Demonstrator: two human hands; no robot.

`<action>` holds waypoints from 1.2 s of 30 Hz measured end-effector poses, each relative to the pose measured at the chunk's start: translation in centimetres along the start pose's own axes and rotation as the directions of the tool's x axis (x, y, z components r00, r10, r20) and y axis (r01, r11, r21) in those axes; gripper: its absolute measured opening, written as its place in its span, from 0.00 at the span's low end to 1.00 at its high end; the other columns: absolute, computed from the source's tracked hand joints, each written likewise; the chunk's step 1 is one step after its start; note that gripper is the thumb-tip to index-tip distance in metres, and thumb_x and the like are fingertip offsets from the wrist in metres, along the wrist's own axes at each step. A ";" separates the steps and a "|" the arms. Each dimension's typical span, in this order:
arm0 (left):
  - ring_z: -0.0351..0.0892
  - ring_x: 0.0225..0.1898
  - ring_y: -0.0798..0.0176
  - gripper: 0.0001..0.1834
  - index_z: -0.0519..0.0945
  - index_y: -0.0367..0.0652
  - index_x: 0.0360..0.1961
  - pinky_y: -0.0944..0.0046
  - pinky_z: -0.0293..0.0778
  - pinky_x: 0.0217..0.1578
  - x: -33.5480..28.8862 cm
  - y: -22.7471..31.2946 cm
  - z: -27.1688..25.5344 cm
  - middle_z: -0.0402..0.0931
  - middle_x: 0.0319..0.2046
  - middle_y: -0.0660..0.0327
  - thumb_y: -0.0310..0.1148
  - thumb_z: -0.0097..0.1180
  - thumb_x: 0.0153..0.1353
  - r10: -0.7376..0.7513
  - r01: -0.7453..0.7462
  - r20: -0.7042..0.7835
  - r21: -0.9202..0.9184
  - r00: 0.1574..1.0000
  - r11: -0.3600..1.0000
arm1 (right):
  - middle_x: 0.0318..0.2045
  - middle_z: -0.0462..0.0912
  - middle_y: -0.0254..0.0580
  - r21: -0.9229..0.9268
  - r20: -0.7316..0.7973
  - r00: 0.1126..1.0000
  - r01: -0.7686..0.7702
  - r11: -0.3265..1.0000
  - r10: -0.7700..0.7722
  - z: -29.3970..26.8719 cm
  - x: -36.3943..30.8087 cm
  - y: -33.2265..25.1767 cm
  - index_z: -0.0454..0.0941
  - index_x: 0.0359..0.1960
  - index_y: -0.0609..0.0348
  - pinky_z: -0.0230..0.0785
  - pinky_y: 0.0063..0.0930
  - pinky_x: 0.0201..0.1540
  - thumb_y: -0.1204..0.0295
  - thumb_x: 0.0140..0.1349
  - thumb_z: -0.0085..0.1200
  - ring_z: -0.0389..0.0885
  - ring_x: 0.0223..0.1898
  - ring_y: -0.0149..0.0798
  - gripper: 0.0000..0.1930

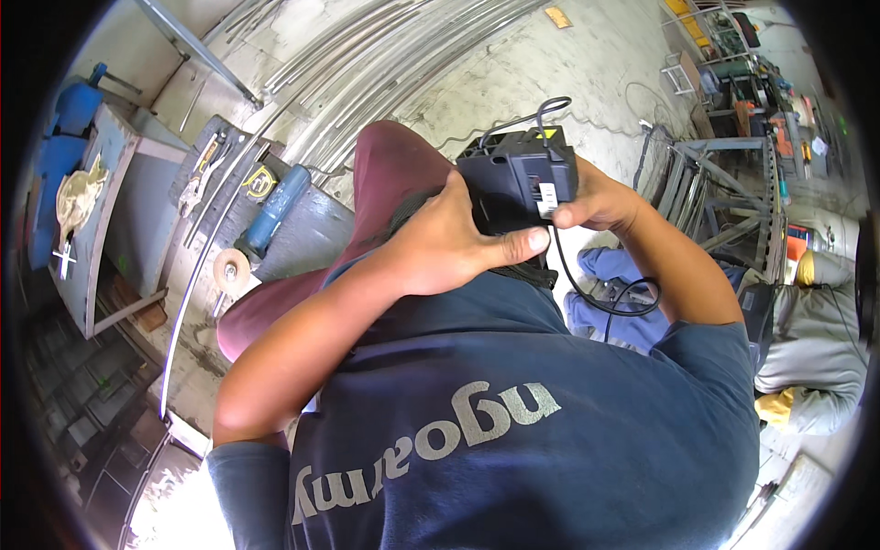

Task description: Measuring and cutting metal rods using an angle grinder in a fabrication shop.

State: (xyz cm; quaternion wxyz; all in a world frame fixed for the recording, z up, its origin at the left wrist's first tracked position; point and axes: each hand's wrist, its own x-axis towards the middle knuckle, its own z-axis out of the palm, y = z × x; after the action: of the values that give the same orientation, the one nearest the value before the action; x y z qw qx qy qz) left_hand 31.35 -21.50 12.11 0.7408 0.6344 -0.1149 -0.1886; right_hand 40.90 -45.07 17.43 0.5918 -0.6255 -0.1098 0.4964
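Above my lap I hold a black, box-shaped plastic device (500,188) with both hands. My left hand (454,234) is closed on its near left side, the thumb stretched along the lower edge. On the right side my right hand (596,197) grips it, with the thumb at its near corner by a small white label. The fingers of both hands are mostly hidden behind the device. A thin black cable (570,266) hangs in a loop near my right forearm. Another black cable (553,103) curls over the top, beside a small yellow mark.
Left of my knees, a blue angle grinder (278,211) lies on a dark board near a yellow-and-black tape measure (260,183). Long metal rods (367,55) cover the floor ahead. A grey metal cabinet (137,197) stands left, a metal frame (724,151) right. Blue cloth (600,266) lies beside me.
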 end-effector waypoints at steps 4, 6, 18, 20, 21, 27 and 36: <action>0.36 0.84 0.35 0.41 0.81 0.43 0.64 0.27 0.33 0.78 -2.8 0.8 -2.4 0.57 0.78 0.38 0.69 0.44 0.74 -0.047 0.138 -0.148 0.701 0.988 0.699 | 0.61 0.81 0.46 -0.035 -0.031 0.998 -0.052 0.998 0.051 -0.5 -0.7 -0.8 0.69 0.71 0.66 0.69 0.36 0.68 0.61 0.39 0.82 0.79 0.62 0.42 0.55; 0.38 0.83 0.30 0.34 0.90 0.43 0.51 0.20 0.34 0.75 -2.9 0.7 -3.5 0.58 0.78 0.40 0.62 0.44 0.78 -0.159 0.186 -0.109 0.751 0.981 0.634 | 0.59 0.82 0.45 -0.007 -0.081 0.997 0.011 1.000 -0.012 -0.4 -0.4 -1.1 0.69 0.70 0.66 0.69 0.37 0.67 0.61 0.39 0.81 0.80 0.61 0.41 0.53; 0.55 0.78 0.30 0.29 0.83 0.35 0.60 0.44 0.57 0.78 -1.9 -4.9 -6.2 0.53 0.79 0.37 0.23 0.59 0.53 -0.191 0.213 -0.115 0.729 0.975 0.650 | 0.59 0.81 0.42 -0.582 0.024 0.976 0.189 0.791 -0.216 5.5 1.6 0.9 0.68 0.70 0.67 0.69 0.32 0.66 0.73 0.37 0.78 0.78 0.59 0.34 0.52; 0.57 0.77 0.34 0.33 0.83 0.38 0.62 0.46 0.62 0.76 -1.0 -4.6 -7.9 0.47 0.81 0.40 0.18 0.58 0.49 -0.126 -0.003 0.161 0.626 0.979 0.780 | 0.59 0.82 0.43 -0.567 0.023 0.996 0.081 0.820 -0.083 5.6 1.2 0.5 0.69 0.71 0.66 0.70 0.32 0.66 0.75 0.38 0.77 0.79 0.59 0.35 0.51; 0.61 0.76 0.35 0.39 0.83 0.42 0.64 0.49 0.65 0.74 -0.5 -4.3 -8.2 0.45 0.83 0.42 0.14 0.58 0.45 -0.122 -0.042 0.200 0.661 0.972 0.749 | 0.59 0.82 0.43 -0.575 0.047 0.993 0.117 0.810 -0.111 5.7 1.1 0.4 0.69 0.71 0.66 0.70 0.32 0.66 0.75 0.38 0.77 0.79 0.59 0.35 0.51; 0.61 0.77 0.37 0.46 0.80 0.53 0.70 0.53 0.68 0.73 2.5 -2.5 -6.5 0.45 0.83 0.45 0.13 0.59 0.45 -0.016 -0.252 0.400 0.608 0.917 0.753 | 0.56 0.85 0.48 -0.747 -0.061 0.998 -0.063 0.662 0.026 5.7 -1.3 0.9 0.71 0.70 0.68 0.71 0.34 0.68 0.77 0.35 0.74 0.84 0.58 0.39 0.51; 0.79 0.64 0.41 0.41 0.77 0.43 0.70 0.54 0.79 0.62 5.8 -1.2 -3.3 0.78 0.64 0.42 0.17 0.65 0.50 -0.107 -0.101 0.292 0.615 0.950 0.782 | 0.47 0.86 0.52 -0.700 -0.374 0.913 -0.392 0.597 0.161 3.4 -2.6 5.9 0.75 0.58 0.70 0.78 0.35 0.55 0.76 0.41 0.70 0.85 0.49 0.41 0.36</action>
State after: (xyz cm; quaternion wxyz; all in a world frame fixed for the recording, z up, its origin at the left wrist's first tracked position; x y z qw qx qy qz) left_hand 37.76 -21.13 9.94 0.4614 0.8056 -0.2850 -0.2386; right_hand 34.42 -46.41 14.37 0.1967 -0.8867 -0.1267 0.3987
